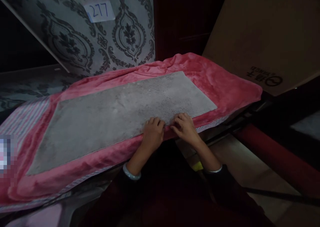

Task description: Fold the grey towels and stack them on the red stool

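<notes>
- mat [110, 117]: grey, darker mottling
- blanket [225, 83]: pinkish red
- sheet [31, 115] at nine o'clock: pink, white and bluish stripes
- panel [110, 50] at eleven o'clock: dark ornamental motifs on pale grey
- box [252, 37] at two o'clock: brown, black print

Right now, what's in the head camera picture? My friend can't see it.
A person's left hand and right hand rest at the near edge of a gray rectangular cloth lying flat on a pink plush blanket. Behind, paper marked 277 is on a damask-patterned surface; printed cardboard is at right.
</notes>
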`<action>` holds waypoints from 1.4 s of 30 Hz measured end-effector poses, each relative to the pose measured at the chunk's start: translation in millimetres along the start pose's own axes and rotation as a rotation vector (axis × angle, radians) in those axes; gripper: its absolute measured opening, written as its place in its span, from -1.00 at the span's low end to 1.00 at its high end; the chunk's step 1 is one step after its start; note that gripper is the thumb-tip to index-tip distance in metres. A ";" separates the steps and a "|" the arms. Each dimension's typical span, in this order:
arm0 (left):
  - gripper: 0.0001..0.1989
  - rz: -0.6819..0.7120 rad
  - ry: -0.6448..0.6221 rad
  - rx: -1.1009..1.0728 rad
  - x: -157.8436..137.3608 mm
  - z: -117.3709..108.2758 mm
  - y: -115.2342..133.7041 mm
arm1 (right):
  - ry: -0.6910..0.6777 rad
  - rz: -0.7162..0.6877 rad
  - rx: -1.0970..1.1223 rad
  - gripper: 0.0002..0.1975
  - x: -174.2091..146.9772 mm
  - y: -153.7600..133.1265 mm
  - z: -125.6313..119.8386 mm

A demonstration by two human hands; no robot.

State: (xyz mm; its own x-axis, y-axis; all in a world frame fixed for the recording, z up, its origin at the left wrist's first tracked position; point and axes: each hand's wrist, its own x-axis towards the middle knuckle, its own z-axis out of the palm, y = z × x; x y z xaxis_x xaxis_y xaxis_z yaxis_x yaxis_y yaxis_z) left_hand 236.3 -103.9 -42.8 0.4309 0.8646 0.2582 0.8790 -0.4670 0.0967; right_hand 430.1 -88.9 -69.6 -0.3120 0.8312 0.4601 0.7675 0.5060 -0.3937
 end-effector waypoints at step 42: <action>-0.80 0.098 -0.060 -0.022 67.8 20.0 56.9 | -0.032 0.107 -0.226 -0.74 -7.6 86.6 -48.6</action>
State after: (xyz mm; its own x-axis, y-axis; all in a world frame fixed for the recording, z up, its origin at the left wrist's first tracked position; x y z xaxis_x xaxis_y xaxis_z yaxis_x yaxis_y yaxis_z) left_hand 319.6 -68.1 -39.1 0.5264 0.8241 0.2093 0.8278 -0.5529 0.0950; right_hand 526.1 -62.6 -68.5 -0.2369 0.8861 0.3985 0.9017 0.3532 -0.2493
